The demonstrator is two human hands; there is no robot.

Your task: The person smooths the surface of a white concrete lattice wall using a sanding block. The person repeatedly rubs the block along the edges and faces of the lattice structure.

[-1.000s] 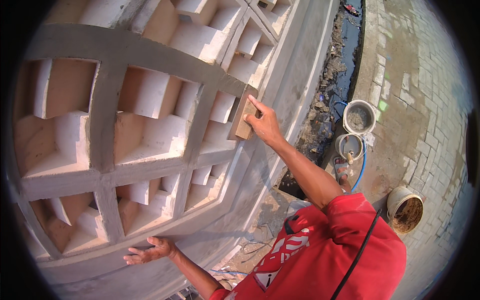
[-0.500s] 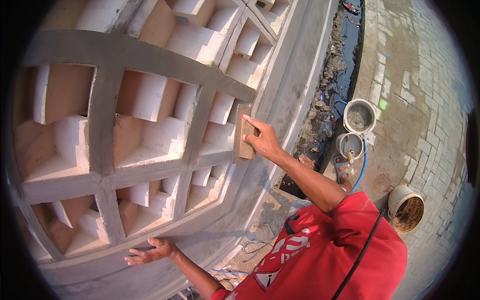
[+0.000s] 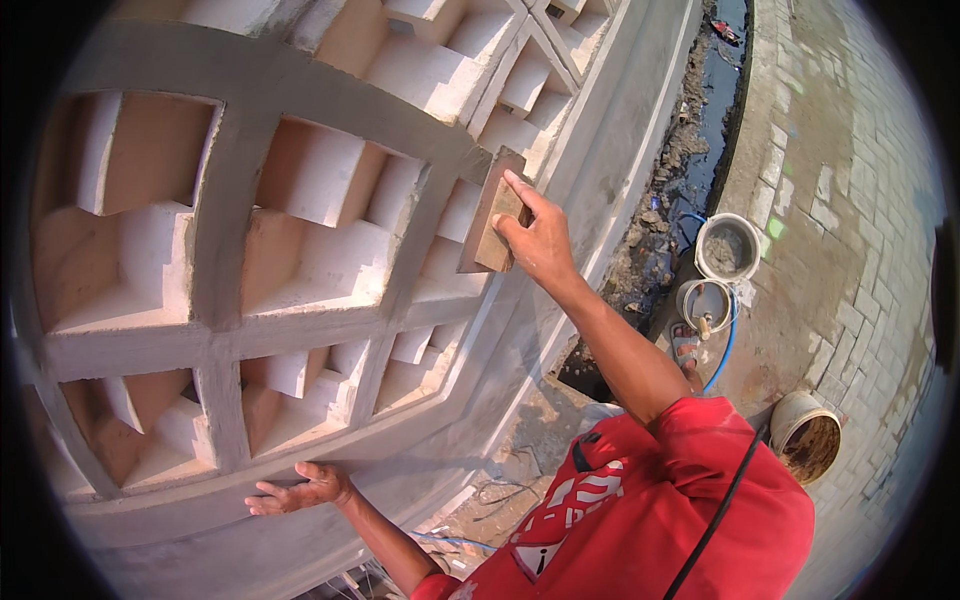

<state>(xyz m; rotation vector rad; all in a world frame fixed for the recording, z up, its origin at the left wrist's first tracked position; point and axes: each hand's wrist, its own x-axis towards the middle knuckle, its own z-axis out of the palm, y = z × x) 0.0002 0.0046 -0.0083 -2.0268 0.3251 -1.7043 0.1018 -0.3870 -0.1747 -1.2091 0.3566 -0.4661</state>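
My right hand (image 3: 540,240) is wrapped round a plastering trowel (image 3: 493,255) with a flat plate and wooden handle. The trowel lies against the vertical edge of the grey plastered lattice wall (image 3: 215,335), beside a small recess. My left hand (image 3: 305,492) has its fingers apart and holds nothing; it is at the lower ledge of the wall, seemingly resting against it. The lattice has square openings with angled pale blocks inside.
A drainage channel (image 3: 715,120) with dark water and rubble runs beside the wall. On the pavement (image 3: 850,230) stand a bucket of grey mix (image 3: 727,247), a smaller bucket (image 3: 704,300), a stained bucket (image 3: 805,437) and a blue hose (image 3: 724,355). My sandalled foot is beside them.
The trowel moved down along the lattice edge, then back up to near the corner above. The view has shifted slightly. My left hand stays by the lower ledge.
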